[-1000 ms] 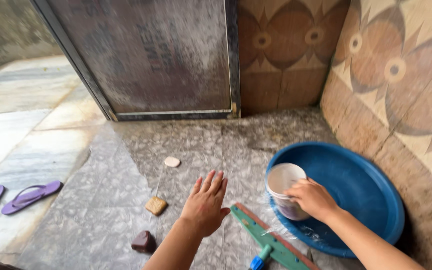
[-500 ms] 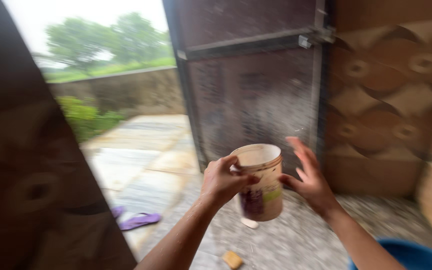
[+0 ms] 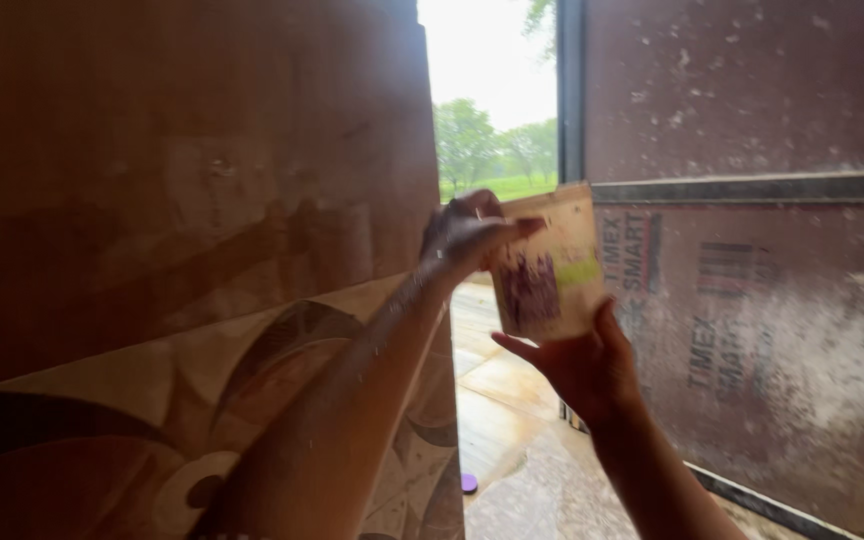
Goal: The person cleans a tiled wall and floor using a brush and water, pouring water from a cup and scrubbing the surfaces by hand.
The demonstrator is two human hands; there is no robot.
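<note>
In the head view, a small pale plastic bucket (image 3: 549, 262) with a purple and green label sits near the middle of the frame, raised to about door-latch height and tipped so its mouth leans toward the upper left. Both hands are clamped on it. The left hand (image 3: 467, 235) comes up along a wet forearm from the lower middle and grips the rim at the bucket's upper left, thumb lying across the top edge; holding it at the lip looks like the way to steer the tilt. The right hand (image 3: 582, 365) rises from the lower right and cups the bucket from underneath, palm against its base and fingers spread up its side, which seems to carry the weight while the other hand guides. The left half of the frame is filled by a tiled wall (image 3: 182, 250) in brown with a pale curved pattern lower down, very close to the camera. On the right stands a dark metal door (image 3: 752, 300), speckled and stained, with a horizontal bar across it. Between wall and door a narrow opening shows bright sky, green trees (image 3: 482, 140) and a pale stone floor (image 3: 497, 400) below, where a small purple object (image 3: 469, 483) lies at the foot of the wall.
</note>
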